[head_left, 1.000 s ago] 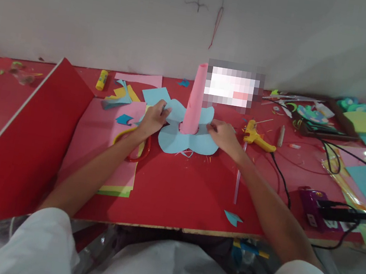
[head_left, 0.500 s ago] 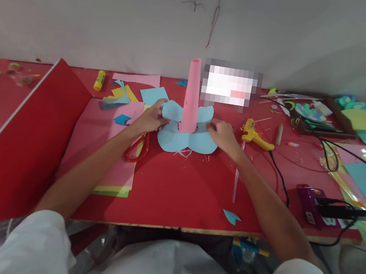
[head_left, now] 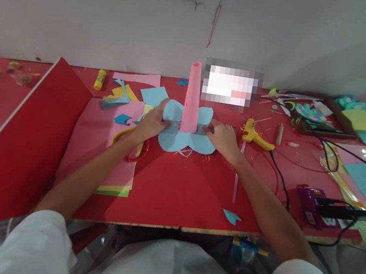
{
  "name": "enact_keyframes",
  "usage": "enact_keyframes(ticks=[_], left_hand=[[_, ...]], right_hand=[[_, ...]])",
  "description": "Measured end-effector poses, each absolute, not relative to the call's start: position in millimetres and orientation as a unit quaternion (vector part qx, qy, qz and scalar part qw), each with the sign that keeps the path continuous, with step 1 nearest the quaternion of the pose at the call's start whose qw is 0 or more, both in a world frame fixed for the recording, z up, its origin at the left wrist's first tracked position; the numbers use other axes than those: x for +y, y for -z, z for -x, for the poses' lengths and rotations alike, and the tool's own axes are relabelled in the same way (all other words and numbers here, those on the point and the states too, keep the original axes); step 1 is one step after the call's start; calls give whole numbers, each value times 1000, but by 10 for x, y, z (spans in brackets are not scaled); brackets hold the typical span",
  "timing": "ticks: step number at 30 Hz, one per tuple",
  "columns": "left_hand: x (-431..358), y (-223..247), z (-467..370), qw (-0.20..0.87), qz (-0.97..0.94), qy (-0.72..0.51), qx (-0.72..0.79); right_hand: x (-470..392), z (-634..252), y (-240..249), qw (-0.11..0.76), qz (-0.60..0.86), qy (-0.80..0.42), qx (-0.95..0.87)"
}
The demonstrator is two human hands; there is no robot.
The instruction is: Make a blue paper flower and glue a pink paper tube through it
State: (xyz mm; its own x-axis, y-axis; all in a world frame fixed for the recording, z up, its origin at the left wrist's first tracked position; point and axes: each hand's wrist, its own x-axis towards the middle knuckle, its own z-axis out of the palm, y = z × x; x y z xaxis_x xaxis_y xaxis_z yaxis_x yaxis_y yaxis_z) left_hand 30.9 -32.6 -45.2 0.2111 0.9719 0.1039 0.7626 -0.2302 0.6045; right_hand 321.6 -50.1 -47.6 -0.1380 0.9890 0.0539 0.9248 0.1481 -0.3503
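Observation:
A pink paper cone [head_left: 193, 99] stands upright in the middle of a light-blue paper flower shape [head_left: 177, 141] with rounded petals. My left hand [head_left: 152, 124] pinches the flower's left side, its fingertips on the upper left petal. On the opposite side my right hand [head_left: 222, 136] is closed on the paper edge near the cone's base. My fingers partly hide the petals at both sides. Scissors with a red and yellow handle [head_left: 145, 153] lie under my left wrist.
Stacked coloured paper [head_left: 98, 142] and a raised red board [head_left: 24, 149] are at left, with a glue stick [head_left: 99, 80] behind. At right lie a yellow glue gun [head_left: 255, 137], its cord, a purple power box [head_left: 314, 206] and a dark tray [head_left: 326, 129].
The cone's top has dropped slightly, and the flower has flattened a little. Both hands have shifted slightly inward along the petals. More of the scissors' yellow handle shows beside my left forearm.

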Motion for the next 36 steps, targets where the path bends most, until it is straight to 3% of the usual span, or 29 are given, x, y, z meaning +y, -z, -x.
enact_keyframes(ticks=[9, 14, 18, 24, 36], left_hand=[[-427, 489, -350, 155, -779, -221, 566], [-376, 423, -306, 112, -810, -206, 537], [-353, 443, -342, 145, -834, -190, 498], [-432, 542, -475, 118, -844, -174, 494], [-477, 554, -482, 97, -858, -168, 476]], right_hand=[[-600, -3179, 440, 132, 656, -57, -741], [-703, -3266, 399, 198, 592, -4, -781], [-825, -3320, 392, 214, 502, -22, -838], [-941, -3197, 421, 188, 393, -71, -897], [-904, -3153, 528, 134, 385, -49, -912]])
